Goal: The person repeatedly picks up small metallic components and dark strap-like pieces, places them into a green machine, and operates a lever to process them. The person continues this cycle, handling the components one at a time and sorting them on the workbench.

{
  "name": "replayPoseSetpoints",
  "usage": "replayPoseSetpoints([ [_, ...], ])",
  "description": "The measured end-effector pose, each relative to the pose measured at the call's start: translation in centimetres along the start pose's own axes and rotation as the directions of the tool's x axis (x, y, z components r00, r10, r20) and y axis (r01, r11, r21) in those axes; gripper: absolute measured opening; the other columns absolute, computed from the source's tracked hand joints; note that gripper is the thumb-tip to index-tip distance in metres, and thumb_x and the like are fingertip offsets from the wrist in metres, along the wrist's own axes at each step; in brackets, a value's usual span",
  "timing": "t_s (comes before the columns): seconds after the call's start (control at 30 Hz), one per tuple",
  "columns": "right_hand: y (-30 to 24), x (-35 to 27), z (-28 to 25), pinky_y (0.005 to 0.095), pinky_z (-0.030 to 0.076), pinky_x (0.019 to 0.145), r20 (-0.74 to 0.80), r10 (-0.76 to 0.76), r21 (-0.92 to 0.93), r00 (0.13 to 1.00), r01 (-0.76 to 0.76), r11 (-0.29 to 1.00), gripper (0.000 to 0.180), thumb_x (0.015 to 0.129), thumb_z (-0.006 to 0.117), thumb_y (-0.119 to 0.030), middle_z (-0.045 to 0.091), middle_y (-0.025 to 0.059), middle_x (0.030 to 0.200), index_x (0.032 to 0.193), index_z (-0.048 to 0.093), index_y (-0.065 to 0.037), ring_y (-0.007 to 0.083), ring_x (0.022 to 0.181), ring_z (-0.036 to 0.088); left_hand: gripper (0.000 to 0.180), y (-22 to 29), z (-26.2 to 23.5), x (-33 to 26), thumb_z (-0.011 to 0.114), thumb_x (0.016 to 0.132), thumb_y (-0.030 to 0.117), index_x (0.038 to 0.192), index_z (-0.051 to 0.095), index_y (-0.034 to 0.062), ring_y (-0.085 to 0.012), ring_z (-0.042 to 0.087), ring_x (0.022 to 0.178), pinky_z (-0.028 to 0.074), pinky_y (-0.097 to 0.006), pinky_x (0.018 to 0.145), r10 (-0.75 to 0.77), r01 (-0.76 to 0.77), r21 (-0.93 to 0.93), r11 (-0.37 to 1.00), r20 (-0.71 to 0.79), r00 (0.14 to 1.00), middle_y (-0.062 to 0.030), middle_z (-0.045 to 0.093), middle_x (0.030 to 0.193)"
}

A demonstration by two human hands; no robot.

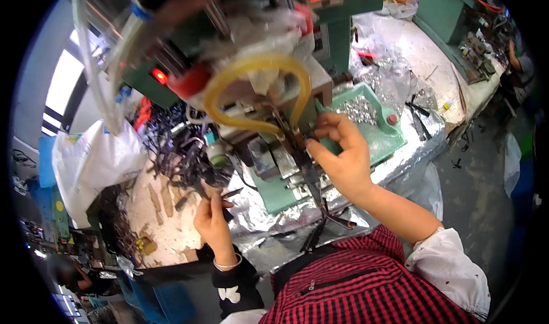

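Observation:
In front of me stands a green press machine (329, 38) with a yellow curved tube (297, 75) round its head. My right hand (346, 158) is at the working point under the head, thumb and fingers closing together; what is between the tips is too small to make out. A black strap (309, 178) runs from there down toward me, its dark ends hanging over the bench edge. My left hand (213, 221) is pinched on a dark strap at the near edge of a tangled pile of black straps (177, 146). Its palm is partly turned from view.
Right of the head sits a green tray (394, 138) of small shiny metal pieces (357, 110). Silver foil (251, 227) covers the bench front. A white plastic bag (94, 164) hangs at left. A second green machine (446, 15) stands far right; people are at the far edges.

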State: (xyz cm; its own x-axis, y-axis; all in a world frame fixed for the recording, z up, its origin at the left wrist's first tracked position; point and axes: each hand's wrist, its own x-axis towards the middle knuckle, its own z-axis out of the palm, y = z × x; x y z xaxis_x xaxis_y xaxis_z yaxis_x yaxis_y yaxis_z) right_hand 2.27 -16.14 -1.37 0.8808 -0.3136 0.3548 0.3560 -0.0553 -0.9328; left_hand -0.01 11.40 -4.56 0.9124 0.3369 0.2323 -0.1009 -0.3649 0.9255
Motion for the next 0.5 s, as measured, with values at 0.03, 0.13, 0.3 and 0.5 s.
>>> replayPoseSetpoints([
  [0.03,-0.5,-0.4,0.2,0.0325,0.049,0.088,-0.01,0.037,0.008,0.999,-0.037,0.999,0.039,0.081,0.073,-0.003,0.071,0.0099,0.094,0.117,0.059,0.0,0.0191,0.096,0.067,0.011,0.6,0.2,-0.1,0.063,0.095,0.0,0.091,0.071,-0.006,-0.0087,0.055,0.066,0.04,-0.024,0.061,0.085,-0.083,0.186,0.979,-0.002,0.996,-0.0077,0.07,0.083],
  [0.13,-0.6,-0.2,0.0,0.0312,0.048,0.092,-0.001,0.012,-0.021,1.0,-0.012,1.0,0.046,0.082,0.074,-0.003,0.072,0.0078,0.092,0.124,0.056,-0.001,0.0162,0.098,0.066,0.006,6.3,1.7,0.8,0.065,0.091,-0.004,0.092,0.071,-0.0052,-0.0114,0.058,0.068,0.045,-0.025,0.062,0.394,-0.395,-0.115,0.911,-0.032,0.919,-0.0109,0.071,0.084],
  [0.3,-2.7,-0.6,0.7,0.0332,0.045,0.101,0.058,-0.003,0.095,0.998,-0.003,0.995,0.057,0.082,0.074,0.0,0.069,0.0122,0.111,0.133,0.05,-0.001,0.0196,0.112,0.062,0.013,14.6,2.9,2.2,0.058,0.098,-0.001,0.102,0.066,-0.0101,-0.0222,0.07,0.089,0.055,-0.029,0.075,0.681,-0.68,-0.055,0.731,0.129,0.721,-0.0197,0.072,0.097],
  [0.5,-6.7,-1.4,-1.5,0.0384,0.045,0.106,0.323,-0.078,0.078,0.943,0.055,0.995,0.067,0.083,0.068,-0.001,0.053,0.0174,0.14,0.145,0.042,-0.002,0.0256,0.126,0.057,0.016,10.3,5.3,-1.1,0.069,0.078,-0.005,0.093,0.071,-0.0037,-0.0253,0.072,0.077,0.057,-0.032,0.065,0.874,-0.915,-0.052,0.399,0.323,0.363,-0.0173,0.075,0.096],
])
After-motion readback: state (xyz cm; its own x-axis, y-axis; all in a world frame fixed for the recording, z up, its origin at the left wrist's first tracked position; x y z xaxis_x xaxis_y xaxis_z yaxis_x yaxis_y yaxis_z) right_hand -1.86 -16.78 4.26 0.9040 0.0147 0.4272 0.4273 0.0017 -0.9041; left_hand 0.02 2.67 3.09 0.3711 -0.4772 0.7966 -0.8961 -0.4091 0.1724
